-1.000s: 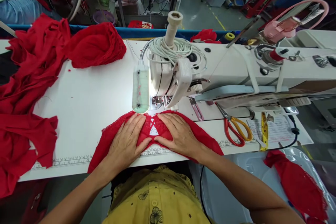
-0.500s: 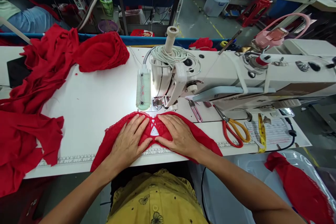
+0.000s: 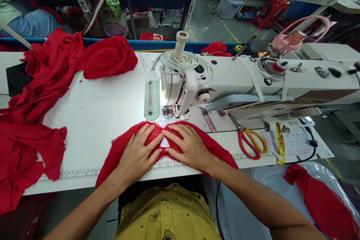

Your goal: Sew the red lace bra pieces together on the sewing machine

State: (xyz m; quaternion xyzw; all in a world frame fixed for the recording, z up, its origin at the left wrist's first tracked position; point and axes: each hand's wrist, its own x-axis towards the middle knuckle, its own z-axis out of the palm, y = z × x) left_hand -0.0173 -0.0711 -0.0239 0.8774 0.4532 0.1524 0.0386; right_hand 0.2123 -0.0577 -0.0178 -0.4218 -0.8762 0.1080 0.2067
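fingers of the left hand [image 3: 137, 155] and right hand [image 3: 192, 148] have moved inward, covering more of the garment's [image 3: 221, 152] middle; both hands lie open, the garment beneath them, the machine [image 3: 239, 77] just beyond the fingertips.

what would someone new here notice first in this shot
The bright red lace-edged garment stands out most, spread at the table's near edge under the left hand and right hand. Just beyond it is the white sewing machine, topped with coiled pale cord. A heap of red fabric covers the table's left side.
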